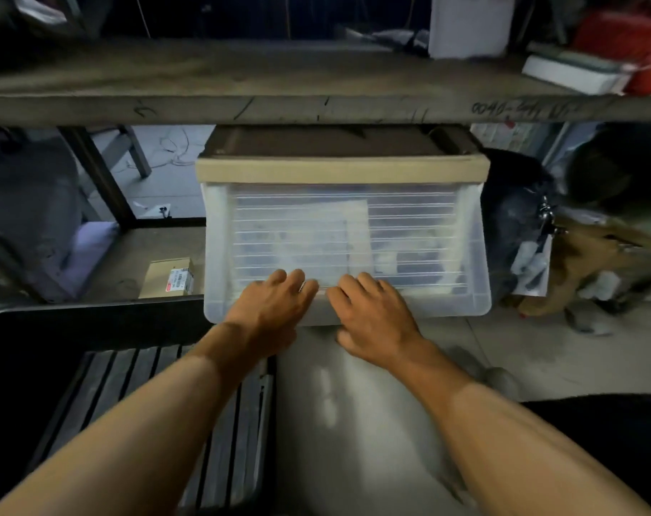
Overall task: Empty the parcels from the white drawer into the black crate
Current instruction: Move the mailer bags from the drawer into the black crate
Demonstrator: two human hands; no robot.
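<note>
Two bare forearms reach forward from the lower edge, the left hand (275,310) and right hand (372,318) side by side and almost touching. Both lie palm-down on the lower front lip of the white drawer (472,255), fingers bent over what seems to be a handle recess; whether they truly grip it cannot be told, as the fingertips are blurred. Below and left of the left hand sits the black crate (93,322), its slatted floor bare where visible, its near corner crossed by the left forearm. Under the right forearm lies a pale grey surface, blurred. The drawer's clear, ribbed front shows pale flat parcels (301,232) stacked inside, fuller beyond the left hand than the right. Above the drawer front runs a tan band (342,171), then a dark brown top. Left of the drawer a small cardboard box (167,277) with a label rests on a low shelf. Right of the right hand, dark bags and a brown bag (592,262) crowd the floor close beside the drawer. Farthest, a wooden shelf board (242,87) overhangs the drawer.
</note>
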